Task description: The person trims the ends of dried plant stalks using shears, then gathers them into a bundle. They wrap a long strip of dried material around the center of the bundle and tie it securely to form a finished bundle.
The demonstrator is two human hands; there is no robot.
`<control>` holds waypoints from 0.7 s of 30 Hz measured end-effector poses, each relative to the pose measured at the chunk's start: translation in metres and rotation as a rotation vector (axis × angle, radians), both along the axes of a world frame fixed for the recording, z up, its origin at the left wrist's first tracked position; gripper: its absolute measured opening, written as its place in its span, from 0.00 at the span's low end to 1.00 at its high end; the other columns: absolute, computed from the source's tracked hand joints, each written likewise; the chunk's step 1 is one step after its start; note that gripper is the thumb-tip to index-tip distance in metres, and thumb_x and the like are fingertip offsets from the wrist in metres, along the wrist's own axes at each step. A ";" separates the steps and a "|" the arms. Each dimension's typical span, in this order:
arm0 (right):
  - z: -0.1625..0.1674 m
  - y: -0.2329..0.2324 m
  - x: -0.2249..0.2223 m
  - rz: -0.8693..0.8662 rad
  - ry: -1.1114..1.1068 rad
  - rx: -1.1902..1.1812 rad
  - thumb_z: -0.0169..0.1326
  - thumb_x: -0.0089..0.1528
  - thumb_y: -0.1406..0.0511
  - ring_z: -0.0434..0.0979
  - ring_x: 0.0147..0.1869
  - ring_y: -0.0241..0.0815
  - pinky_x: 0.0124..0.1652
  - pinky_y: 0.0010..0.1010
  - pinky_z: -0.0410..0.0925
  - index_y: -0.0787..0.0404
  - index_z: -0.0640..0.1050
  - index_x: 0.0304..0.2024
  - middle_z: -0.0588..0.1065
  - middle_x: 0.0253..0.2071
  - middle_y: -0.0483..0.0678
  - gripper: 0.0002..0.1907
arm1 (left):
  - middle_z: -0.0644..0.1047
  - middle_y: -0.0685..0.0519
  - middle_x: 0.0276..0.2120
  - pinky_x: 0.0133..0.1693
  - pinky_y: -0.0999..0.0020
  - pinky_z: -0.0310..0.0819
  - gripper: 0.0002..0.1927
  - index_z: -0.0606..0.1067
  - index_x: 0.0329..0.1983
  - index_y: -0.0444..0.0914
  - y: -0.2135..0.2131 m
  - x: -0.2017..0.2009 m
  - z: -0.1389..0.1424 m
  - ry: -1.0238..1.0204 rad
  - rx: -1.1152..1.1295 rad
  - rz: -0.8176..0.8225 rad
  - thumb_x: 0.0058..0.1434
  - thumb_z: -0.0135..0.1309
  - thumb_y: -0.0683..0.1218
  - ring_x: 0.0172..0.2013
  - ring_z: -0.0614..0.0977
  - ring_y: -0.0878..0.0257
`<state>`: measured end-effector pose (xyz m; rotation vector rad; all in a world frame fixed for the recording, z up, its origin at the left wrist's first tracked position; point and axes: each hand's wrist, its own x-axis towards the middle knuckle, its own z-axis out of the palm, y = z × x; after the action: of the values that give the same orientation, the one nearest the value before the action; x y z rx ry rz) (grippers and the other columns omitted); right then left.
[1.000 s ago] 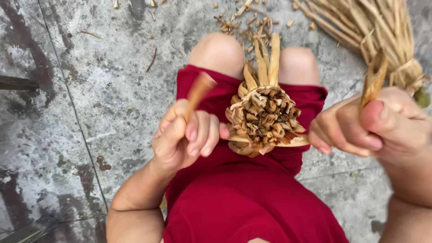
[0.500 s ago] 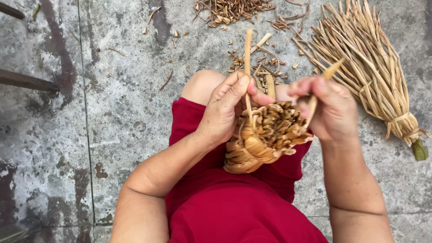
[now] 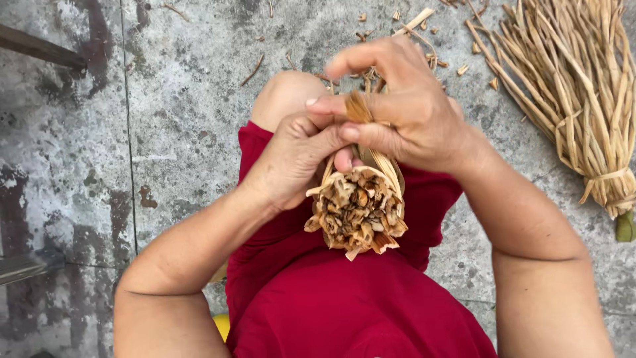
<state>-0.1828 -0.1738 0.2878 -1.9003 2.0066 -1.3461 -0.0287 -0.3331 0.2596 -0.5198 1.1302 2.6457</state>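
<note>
Grey, stained concrete floor [image 3: 185, 132] lay in daylight; a tied bundle of dried stalks [image 3: 583, 99] rested on it, with cut scraps [image 3: 424, 20] scattered just left of the bundle.

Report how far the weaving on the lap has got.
Done: a tight woven clump of dry strips sits on the red lap, its cut ends showing. In hand: the left hand steadies the clump's top while the right hand pinches a strip above it. Left: a large tied bundle of unused stalks lies on the concrete floor.
</note>
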 end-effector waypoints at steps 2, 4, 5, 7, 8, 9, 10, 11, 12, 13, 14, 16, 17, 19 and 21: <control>0.002 0.002 -0.003 0.038 -0.011 0.026 0.65 0.64 0.63 0.69 0.45 0.46 0.47 0.41 0.64 0.55 0.85 0.50 0.72 0.40 0.46 0.12 | 0.78 0.56 0.27 0.36 0.74 0.77 0.08 0.79 0.49 0.37 -0.007 -0.002 0.002 0.030 -0.028 -0.083 0.71 0.56 0.45 0.29 0.80 0.69; 0.002 0.005 -0.001 0.030 -0.091 0.041 0.65 0.64 0.65 0.68 0.37 0.46 0.41 0.38 0.64 0.57 0.85 0.45 0.68 0.31 0.47 0.08 | 0.78 0.55 0.31 0.40 0.73 0.77 0.07 0.78 0.48 0.35 -0.016 -0.002 0.005 0.100 -0.022 -0.191 0.74 0.58 0.45 0.33 0.80 0.69; 0.003 0.006 0.001 0.016 -0.130 0.075 0.66 0.64 0.65 0.70 0.36 0.43 0.38 0.36 0.64 0.58 0.85 0.45 0.70 0.31 0.47 0.07 | 0.78 0.55 0.32 0.43 0.73 0.78 0.08 0.78 0.47 0.35 -0.019 -0.002 0.007 0.143 -0.059 -0.227 0.74 0.59 0.45 0.35 0.81 0.68; 0.003 0.006 0.004 -0.019 -0.203 0.141 0.66 0.65 0.65 0.72 0.33 0.38 0.34 0.30 0.64 0.60 0.84 0.44 0.73 0.30 0.46 0.07 | 0.79 0.54 0.33 0.49 0.71 0.79 0.09 0.79 0.46 0.34 -0.020 -0.004 0.008 0.236 -0.129 -0.307 0.74 0.59 0.46 0.39 0.82 0.68; 0.003 0.005 0.006 -0.012 -0.308 0.179 0.66 0.65 0.66 0.73 0.34 0.36 0.34 0.28 0.65 0.61 0.83 0.42 0.75 0.32 0.45 0.07 | 0.80 0.55 0.35 0.47 0.72 0.79 0.09 0.79 0.46 0.34 -0.019 -0.004 0.008 0.222 -0.168 -0.327 0.72 0.59 0.46 0.39 0.82 0.69; 0.003 0.003 0.007 -0.004 -0.414 0.214 0.65 0.64 0.66 0.74 0.35 0.33 0.34 0.26 0.67 0.62 0.81 0.40 0.77 0.35 0.43 0.07 | 0.80 0.55 0.37 0.46 0.73 0.79 0.10 0.79 0.47 0.34 -0.017 -0.005 0.008 0.208 -0.208 -0.346 0.71 0.59 0.46 0.39 0.81 0.69; 0.003 0.001 0.007 0.001 -0.519 0.249 0.65 0.64 0.67 0.76 0.36 0.31 0.34 0.24 0.68 0.64 0.79 0.38 0.80 0.37 0.42 0.07 | 0.81 0.55 0.39 0.44 0.74 0.79 0.10 0.79 0.48 0.35 -0.015 -0.006 0.009 0.196 -0.246 -0.368 0.69 0.59 0.46 0.40 0.81 0.70; 0.002 -0.001 0.007 0.020 -0.670 0.230 0.64 0.65 0.68 0.76 0.38 0.30 0.36 0.24 0.69 0.64 0.78 0.40 0.79 0.38 0.43 0.07 | 0.80 0.56 0.38 0.42 0.75 0.78 0.10 0.79 0.48 0.36 -0.014 -0.006 0.009 0.183 -0.212 -0.350 0.69 0.58 0.47 0.38 0.81 0.70; 0.002 -0.001 0.006 0.048 -0.821 0.207 0.64 0.67 0.69 0.76 0.41 0.30 0.39 0.24 0.70 0.64 0.77 0.41 0.79 0.40 0.43 0.07 | 0.80 0.56 0.36 0.40 0.75 0.77 0.10 0.78 0.47 0.36 -0.012 -0.006 0.010 0.169 -0.181 -0.325 0.68 0.57 0.47 0.36 0.81 0.70; 0.002 -0.001 0.006 0.082 -0.965 0.180 0.63 0.68 0.70 0.77 0.43 0.29 0.41 0.23 0.71 0.65 0.76 0.43 0.78 0.42 0.44 0.07 | 0.79 0.57 0.34 0.38 0.76 0.76 0.10 0.78 0.47 0.37 -0.013 -0.005 0.011 0.159 -0.156 -0.296 0.68 0.55 0.48 0.34 0.80 0.70; 0.003 0.003 0.007 0.100 -1.008 0.148 0.62 0.68 0.70 0.78 0.45 0.30 0.44 0.24 0.73 0.64 0.76 0.45 0.78 0.43 0.44 0.07 | 0.79 0.57 0.33 0.36 0.77 0.73 0.11 0.78 0.47 0.36 -0.014 -0.004 0.013 0.183 -0.179 -0.300 0.71 0.54 0.49 0.33 0.77 0.72; 0.005 0.012 0.011 0.138 -1.101 0.093 0.60 0.67 0.71 0.80 0.49 0.32 0.51 0.25 0.75 0.64 0.76 0.50 0.79 0.46 0.45 0.10 | 0.77 0.57 0.32 0.33 0.80 0.65 0.15 0.78 0.47 0.34 -0.017 -0.001 0.016 0.225 -0.217 -0.305 0.77 0.52 0.52 0.30 0.71 0.75; 0.005 0.016 0.015 0.080 -1.091 0.097 0.61 0.67 0.71 0.80 0.49 0.32 0.51 0.24 0.75 0.64 0.76 0.50 0.79 0.45 0.45 0.10 | 0.76 0.58 0.30 0.33 0.80 0.66 0.16 0.78 0.46 0.33 -0.018 0.001 0.016 0.222 -0.171 -0.285 0.78 0.52 0.52 0.29 0.72 0.75; 0.009 0.024 0.027 -0.043 -1.064 0.106 0.62 0.66 0.71 0.79 0.49 0.31 0.51 0.22 0.74 0.64 0.76 0.50 0.78 0.45 0.45 0.11 | 0.73 0.59 0.26 0.33 0.78 0.68 0.18 0.79 0.45 0.31 -0.019 0.003 0.016 0.223 -0.075 -0.251 0.80 0.52 0.51 0.27 0.74 0.74; 0.017 0.030 0.042 -0.159 -0.948 0.020 0.63 0.66 0.70 0.81 0.46 0.30 0.47 0.21 0.75 0.61 0.74 0.49 0.78 0.43 0.43 0.12 | 0.75 0.57 0.29 0.32 0.77 0.70 0.17 0.79 0.49 0.31 -0.022 0.003 0.014 0.176 -0.058 -0.247 0.78 0.52 0.51 0.29 0.76 0.71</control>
<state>-0.1403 -0.1439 0.3049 -0.7913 1.6319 -1.7682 -0.0260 -0.3546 0.2736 -0.1466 1.2352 2.4875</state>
